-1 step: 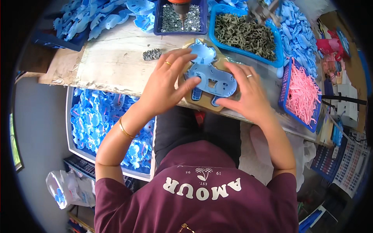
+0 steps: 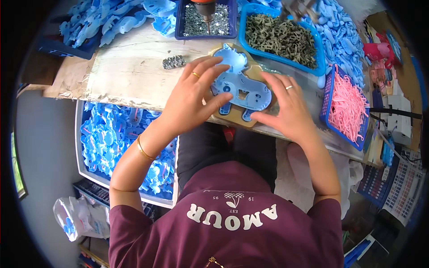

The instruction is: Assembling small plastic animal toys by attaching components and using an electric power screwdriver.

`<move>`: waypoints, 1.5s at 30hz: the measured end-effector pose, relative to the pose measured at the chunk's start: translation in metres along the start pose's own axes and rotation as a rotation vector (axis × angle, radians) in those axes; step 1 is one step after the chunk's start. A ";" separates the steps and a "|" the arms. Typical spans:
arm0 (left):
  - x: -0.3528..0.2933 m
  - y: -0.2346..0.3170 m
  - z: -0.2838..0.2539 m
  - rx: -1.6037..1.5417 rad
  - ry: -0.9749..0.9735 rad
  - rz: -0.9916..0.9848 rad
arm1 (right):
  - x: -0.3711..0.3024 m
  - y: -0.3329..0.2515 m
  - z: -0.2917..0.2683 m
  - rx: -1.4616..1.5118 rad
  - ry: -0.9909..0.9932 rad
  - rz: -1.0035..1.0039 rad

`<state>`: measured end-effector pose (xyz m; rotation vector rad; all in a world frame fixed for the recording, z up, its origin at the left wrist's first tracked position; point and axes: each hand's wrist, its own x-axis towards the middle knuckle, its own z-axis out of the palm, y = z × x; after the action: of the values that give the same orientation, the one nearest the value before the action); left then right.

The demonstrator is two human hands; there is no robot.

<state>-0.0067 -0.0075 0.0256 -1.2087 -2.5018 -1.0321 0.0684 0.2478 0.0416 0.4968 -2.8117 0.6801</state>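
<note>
A light blue plastic shell half (image 2: 257, 88), shaped like an animal with a head and legs, lies hollow side up in a tan holding block (image 2: 233, 119) at the table's front edge. My left hand (image 2: 190, 96) hovers at the shell's left side, fingers apart, its thumb over the lower left of the body. On the other side my right hand (image 2: 292, 107) curves round the right edge with thumb and fingers spread. Neither hand grips anything; whether the fingertips touch the shell or block cannot be made out.
An orange-bodied screwdriver (image 2: 206, 10) hangs above a dark tray of small screws (image 2: 187, 22). Small metal parts (image 2: 174, 62) lie on the table. A blue basket of olive parts (image 2: 281, 42), pink strips (image 2: 347, 109) and a bin of blue shells (image 2: 105, 140) surround me.
The view has shifted very slightly. My left thumb sits a little lower over the shell; the shell stays in the block.
</note>
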 end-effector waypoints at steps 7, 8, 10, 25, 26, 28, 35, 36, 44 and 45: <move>0.012 0.015 0.030 0.084 -0.117 0.139 | -0.009 0.002 0.006 0.004 0.037 0.009; 0.014 0.015 0.032 0.095 -0.126 0.148 | -0.009 0.001 0.007 -0.022 0.044 0.017; 0.014 0.014 0.036 0.086 -0.144 0.140 | -0.010 0.000 0.008 -0.051 0.053 0.030; 0.019 0.018 0.033 0.171 -0.167 0.154 | -0.011 -0.005 0.006 -0.214 -0.011 0.067; 0.019 0.018 0.033 0.179 -0.153 0.158 | -0.010 -0.005 0.006 -0.230 0.007 0.051; 0.019 0.017 0.033 0.162 -0.153 0.155 | -0.011 -0.005 0.008 -0.241 0.022 0.035; 0.016 0.015 0.037 0.168 -0.143 0.171 | -0.014 -0.005 0.009 -0.192 -0.034 0.082; 0.017 0.015 0.037 0.167 -0.143 0.172 | -0.013 -0.006 0.008 -0.224 -0.052 0.099; 0.015 0.018 0.036 0.155 -0.171 0.132 | 0.031 0.058 -0.035 0.132 0.142 0.241; 0.014 0.018 0.036 0.156 -0.172 0.135 | 0.041 0.073 -0.035 0.063 0.143 0.268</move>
<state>0.0020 0.0326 0.0140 -1.4494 -2.5281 -0.7140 0.0081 0.3140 0.0542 0.0760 -2.7528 0.8212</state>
